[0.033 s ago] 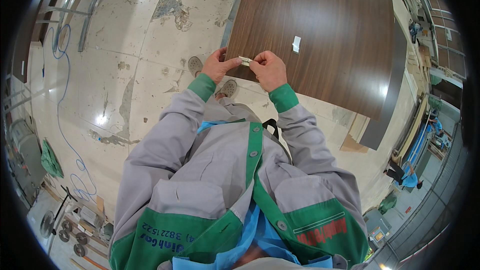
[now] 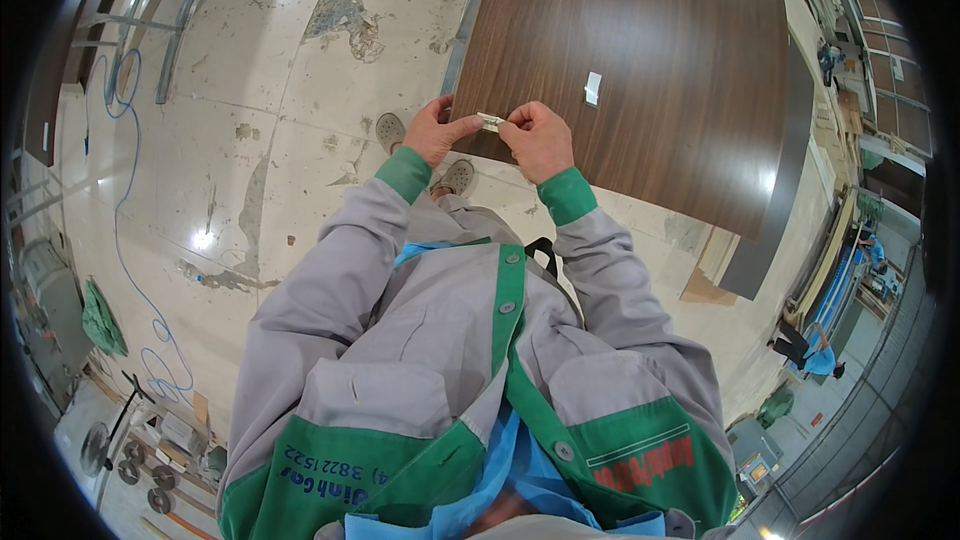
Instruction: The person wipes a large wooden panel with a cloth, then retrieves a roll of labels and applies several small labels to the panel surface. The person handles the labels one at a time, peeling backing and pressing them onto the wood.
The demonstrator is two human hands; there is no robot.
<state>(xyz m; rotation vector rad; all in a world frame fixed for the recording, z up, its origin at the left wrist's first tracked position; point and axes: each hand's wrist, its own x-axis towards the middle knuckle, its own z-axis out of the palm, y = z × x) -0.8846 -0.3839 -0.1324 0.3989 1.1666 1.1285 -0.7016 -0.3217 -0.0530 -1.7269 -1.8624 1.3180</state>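
Observation:
A small, pale, flat piece (image 2: 490, 122) with dark markings is pinched between my two hands, just above the near left corner of a dark brown wood-grain panel (image 2: 640, 30). Its exact kind is too small to make out. My left hand (image 2: 433, 133) grips its left end between thumb and fingers, close to the panel's edge. The other end is between the thumb and fingertips of my right hand (image 2: 541, 143), which is over the panel. A short white strip (image 2: 593, 89) lies on the panel, beyond and to the right of my right hand.
Worn pale floor tiles (image 2: 230, 70) spread to the left, crossed by a loose blue hose (image 2: 118, 195). More dark boards (image 2: 775, 210) lie under the panel's right side. Far right, a person in blue (image 2: 820, 355) bends near racks of long stock. Wheels (image 2: 97, 445) stand lower left.

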